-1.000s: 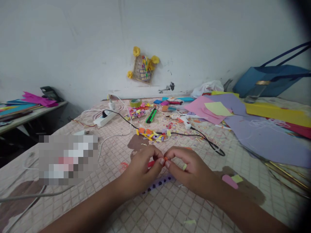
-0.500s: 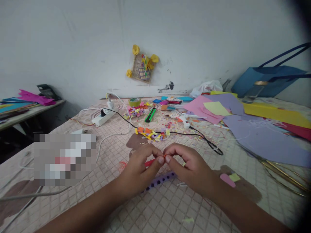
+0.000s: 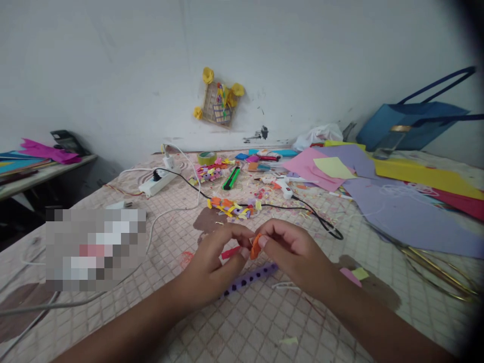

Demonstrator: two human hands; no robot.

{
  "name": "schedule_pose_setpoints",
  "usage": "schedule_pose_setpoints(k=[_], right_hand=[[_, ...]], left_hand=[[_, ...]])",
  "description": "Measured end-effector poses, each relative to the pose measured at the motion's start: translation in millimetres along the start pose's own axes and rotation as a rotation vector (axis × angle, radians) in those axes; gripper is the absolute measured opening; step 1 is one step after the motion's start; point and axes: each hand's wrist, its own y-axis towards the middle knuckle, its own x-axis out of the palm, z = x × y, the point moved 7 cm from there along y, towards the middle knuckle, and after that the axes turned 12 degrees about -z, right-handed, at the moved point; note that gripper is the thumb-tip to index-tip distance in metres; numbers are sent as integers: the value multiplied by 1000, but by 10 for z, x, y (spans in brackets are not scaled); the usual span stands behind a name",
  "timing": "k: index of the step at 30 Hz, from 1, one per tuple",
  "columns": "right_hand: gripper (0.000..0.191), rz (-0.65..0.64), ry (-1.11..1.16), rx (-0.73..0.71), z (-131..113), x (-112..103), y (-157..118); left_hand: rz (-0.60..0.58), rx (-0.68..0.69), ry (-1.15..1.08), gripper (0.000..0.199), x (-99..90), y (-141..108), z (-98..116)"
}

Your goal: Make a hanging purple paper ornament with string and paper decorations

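Observation:
A small curled orange craft piece (image 3: 256, 247) is between my two hands, above the table. My right hand (image 3: 298, 254) pinches it between thumb and forefinger. My left hand (image 3: 215, 264) has curled fingers, its thumb and fingertip at the piece's left edge; the exact contact is partly hidden. Behind the left hand lies a red strip (image 3: 230, 252). Under the hands is a purple strip with dark dots (image 3: 251, 278), partly covered by the left hand. Beyond them lies a colourful garland-like string of small pieces (image 3: 232, 206).
A glue gun (image 3: 284, 187) with a black cord, a green cutter (image 3: 232, 178) and tape (image 3: 207, 158) lie farther back among scraps. A power strip (image 3: 161, 182) and white cables are at left. Coloured sheets (image 3: 401, 212) and gold hoops (image 3: 434, 267) lie right.
My hands have moved slightly apart, and more of the orange piece shows between them. The whole view has shifted a little.

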Motion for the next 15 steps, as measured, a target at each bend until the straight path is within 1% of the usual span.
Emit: schedule_pose_setpoints(k=[2, 5, 11, 15], right_hand=[[14, 8, -5, -11, -9, -5, 2], [14, 8, -24, -23, -22, -2, -5], [13, -10, -26, -47, -43, 16, -1], [11, -21, -25, -53, -47, 24, 17]], left_hand=[[-6, 19, -16, 16, 12, -6, 0], [16, 37, -1, 18, 15, -12, -2], [54, 49, 72, 35, 5, -16, -2], [61, 59, 94, 35, 2, -19, 7]])
